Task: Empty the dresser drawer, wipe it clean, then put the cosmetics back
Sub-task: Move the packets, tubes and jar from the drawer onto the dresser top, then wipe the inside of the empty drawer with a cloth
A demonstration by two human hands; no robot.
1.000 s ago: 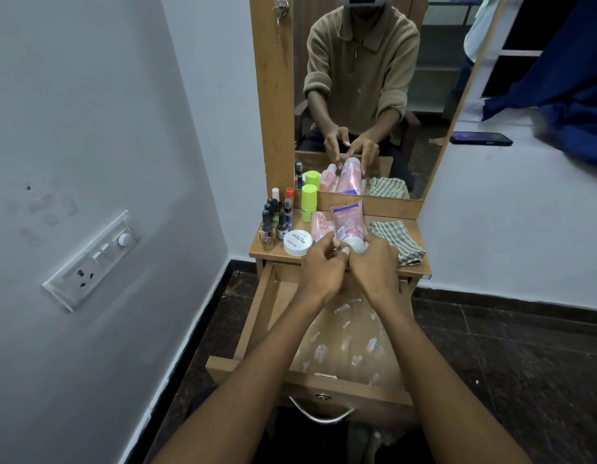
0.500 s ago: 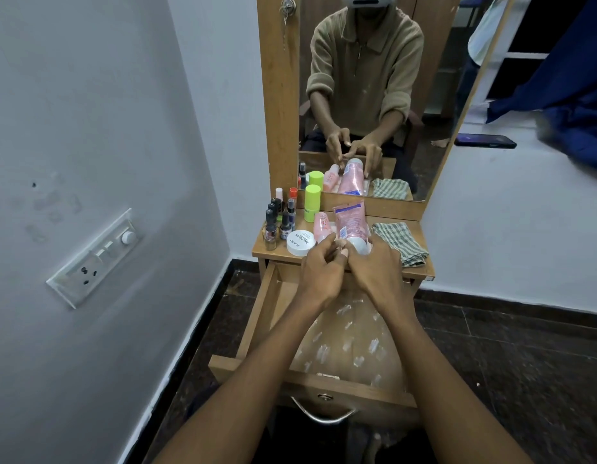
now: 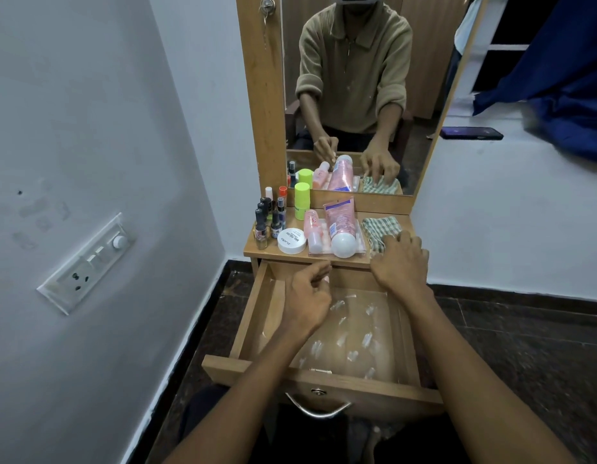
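Half a second ago both hands met at the big pink tube (image 3: 340, 229); now they have parted. The right hand (image 3: 400, 262) has gone toward 1 o'clock and lies with fingers spread on the checked cloth (image 3: 379, 229), touching it but not yet closed round it. The left hand (image 3: 305, 296) has dropped back over the drawer (image 3: 253, 316), fingers loosely curled; I cannot tell whether it pinches anything.

The drawer stands pulled out and holds only its clear patterned liner (image 3: 354, 329), so emptying looks done. The cosmetics wait on the dresser top (image 3: 384, 259), straight ahead at 12 o'clock, out of the way: nail-polish bottles (image 3: 268, 219) at 11, a green stick (image 3: 302, 199) behind, a white jar (image 3: 292, 241), a small pink bottle (image 3: 312, 229) and the tube resting on a clear tray (image 3: 360, 251). The cloth sits at the right edge, handy for that hand, and wiping is likely next.

The jar lid reads "NAIL POLISH", with a brand word I cannot read surely. The tube's print is too small.
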